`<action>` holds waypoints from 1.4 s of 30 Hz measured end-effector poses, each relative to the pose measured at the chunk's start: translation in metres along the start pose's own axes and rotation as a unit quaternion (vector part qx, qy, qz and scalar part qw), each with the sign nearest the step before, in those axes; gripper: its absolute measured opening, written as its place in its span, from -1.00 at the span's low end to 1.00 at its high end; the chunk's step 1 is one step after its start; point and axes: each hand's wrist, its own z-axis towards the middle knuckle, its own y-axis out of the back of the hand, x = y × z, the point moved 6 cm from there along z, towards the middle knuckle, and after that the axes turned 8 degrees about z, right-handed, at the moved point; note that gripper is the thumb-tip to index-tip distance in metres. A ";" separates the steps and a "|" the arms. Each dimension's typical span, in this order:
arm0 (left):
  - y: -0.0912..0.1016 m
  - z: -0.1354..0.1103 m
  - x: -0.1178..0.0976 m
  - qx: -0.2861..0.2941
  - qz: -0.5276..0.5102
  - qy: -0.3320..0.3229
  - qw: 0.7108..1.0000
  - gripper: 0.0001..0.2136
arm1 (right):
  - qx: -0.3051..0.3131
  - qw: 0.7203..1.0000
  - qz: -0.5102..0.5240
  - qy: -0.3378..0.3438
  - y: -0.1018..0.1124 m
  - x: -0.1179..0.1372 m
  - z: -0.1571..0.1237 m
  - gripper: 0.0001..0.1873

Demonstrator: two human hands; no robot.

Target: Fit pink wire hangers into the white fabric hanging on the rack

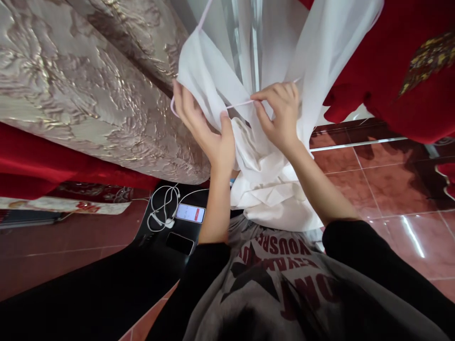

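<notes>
A length of thin white cloth (204, 66) hangs down in front of me and bunches up in folds over my lap. My left hand (211, 135) is closed around a gathered part of it, with the thumb on the near side and the fingers on the far side. A thin pale pink cord (239, 104) loops out past the left fingers and runs across the cloth. Between thumb and forefinger, my right hand (279, 113) pinches this cord and holds it taut to the right of the left hand.
Shiny patterned beige fabric (106, 94) hangs at the left, and red cloth (394, 71) at the right. On a black seat (142, 265) beside me lie a lit phone (190, 213), a dark phone (179, 243) and white cables (164, 208). Red tiles (377, 184) cover the floor.
</notes>
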 end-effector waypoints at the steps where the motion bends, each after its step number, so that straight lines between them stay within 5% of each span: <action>1: 0.002 -0.004 -0.005 -0.052 0.010 -0.037 0.998 -0.33 | -0.006 1.000 0.005 -0.007 0.000 0.001 -0.004 -0.60; 4: 0.003 -0.013 -0.017 -0.129 0.007 -0.078 0.989 -0.39 | -0.023 1.000 0.013 -0.014 -0.002 0.006 -0.013 -0.55; 9: -0.001 -0.013 -0.023 -0.083 -0.149 -0.024 0.985 -0.54 | -0.045 0.999 0.019 -0.006 -0.004 0.010 -0.014 -0.55; 14: 0.015 0.005 -0.035 -0.015 -0.230 0.046 0.972 -0.91 | -0.029 0.999 0.013 0.003 -0.002 0.010 -0.012 -0.53; 18: 0.046 0.032 -0.034 0.072 -0.372 0.145 0.914 -0.86 | -0.031 0.999 0.003 0.013 0.002 0.018 -0.012 -0.55; 21: 0.077 0.043 -0.022 0.023 -0.487 0.123 0.864 -0.74 | -0.041 0.998 -0.033 0.041 0.002 0.025 -0.013 -0.57; 24: 0.088 0.035 0.003 -0.056 -0.534 0.090 0.839 -0.71 | -0.054 0.993 -0.078 0.064 0.000 0.026 -0.011 -0.60; 29: 0.055 0.000 0.050 -0.189 -0.463 0.227 0.835 -0.71 | -0.032 0.993 -0.085 0.080 -0.006 0.026 -0.010 -0.60; 31: 0.034 -0.008 0.051 -0.174 -0.453 0.269 0.832 -0.72 | -0.022 0.993 -0.083 0.080 -0.009 0.028 -0.012 -0.63; 34: 0.006 -0.006 0.032 -0.089 -0.476 0.237 0.842 -0.76 | -0.008 0.995 -0.075 0.068 -0.010 0.034 -0.015 -0.69; 38: -0.006 -0.003 0.016 -0.071 -0.457 0.197 0.865 -0.77 | 0.040 0.992 -0.040 0.109 0.000 0.050 -0.021 -0.66; 40: -0.005 -0.003 0.017 -0.083 -0.426 0.178 0.883 -0.77 | -0.011 0.989 0.012 0.145 0.026 0.054 -0.023 -0.68; 42: -0.006 -0.004 0.018 -0.076 -0.419 0.145 0.893 -0.80 | -0.164 0.969 0.069 0.172 0.068 0.046 -0.027 -0.68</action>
